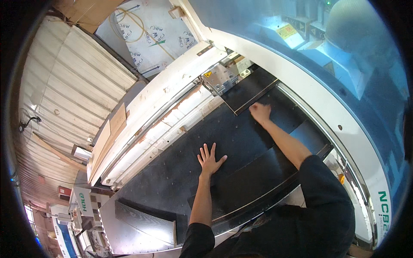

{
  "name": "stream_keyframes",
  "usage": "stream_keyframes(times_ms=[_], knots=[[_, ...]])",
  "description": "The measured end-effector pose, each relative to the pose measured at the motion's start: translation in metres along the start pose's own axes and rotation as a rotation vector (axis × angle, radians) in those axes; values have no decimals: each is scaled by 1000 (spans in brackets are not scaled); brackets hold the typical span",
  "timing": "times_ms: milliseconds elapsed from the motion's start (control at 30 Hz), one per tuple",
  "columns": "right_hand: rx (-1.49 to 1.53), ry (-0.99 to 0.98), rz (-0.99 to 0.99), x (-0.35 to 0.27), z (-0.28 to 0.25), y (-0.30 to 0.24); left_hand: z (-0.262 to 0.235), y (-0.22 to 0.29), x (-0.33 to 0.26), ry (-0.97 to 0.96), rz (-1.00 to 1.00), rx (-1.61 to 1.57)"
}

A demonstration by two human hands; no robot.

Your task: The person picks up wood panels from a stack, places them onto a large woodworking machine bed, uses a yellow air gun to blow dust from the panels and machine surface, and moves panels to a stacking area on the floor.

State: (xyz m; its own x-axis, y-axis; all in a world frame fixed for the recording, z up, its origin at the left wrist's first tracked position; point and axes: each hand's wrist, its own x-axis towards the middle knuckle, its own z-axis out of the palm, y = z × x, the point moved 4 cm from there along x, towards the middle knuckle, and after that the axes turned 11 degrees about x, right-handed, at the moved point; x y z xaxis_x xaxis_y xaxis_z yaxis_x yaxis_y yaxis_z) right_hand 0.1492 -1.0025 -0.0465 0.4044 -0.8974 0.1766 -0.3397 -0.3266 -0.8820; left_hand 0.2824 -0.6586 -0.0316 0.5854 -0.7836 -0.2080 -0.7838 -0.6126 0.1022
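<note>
My left hand (208,162) lies flat with fingers spread on the dark, dotted machine table (172,172). Farther off and to the right, my right hand (260,112) is curled closed beside the near edge of a black panel (251,89) with a pale edge line. Whatever its fingers may hold is hidden. That panel's far end sits against a metal machine head (221,79) bearing a yellow warning label. Between my arms and body, a long black panel (258,178) lies on the table, its near edge showing a light strip.
Another dark panel (146,223) rests at the table's lower left, reflecting light. A white beam (155,101) runs along the far left side. The machine's white-framed blue window (266,56) curves along the right. Wood sheets (109,131) lean beyond the beam.
</note>
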Motion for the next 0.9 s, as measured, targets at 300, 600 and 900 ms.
stream_keyframes(times_ms=[300,600,900], knots=[[388,-494,-237,-284,-24,-133,5,-5,-4,-17,-6,-50],[487,-373,-218,-269,-14,-127,13,-8,-2,74,38,-32],[476,-367,-166,-270,-15,-122,-2,23,-39,-94,248,-195]])
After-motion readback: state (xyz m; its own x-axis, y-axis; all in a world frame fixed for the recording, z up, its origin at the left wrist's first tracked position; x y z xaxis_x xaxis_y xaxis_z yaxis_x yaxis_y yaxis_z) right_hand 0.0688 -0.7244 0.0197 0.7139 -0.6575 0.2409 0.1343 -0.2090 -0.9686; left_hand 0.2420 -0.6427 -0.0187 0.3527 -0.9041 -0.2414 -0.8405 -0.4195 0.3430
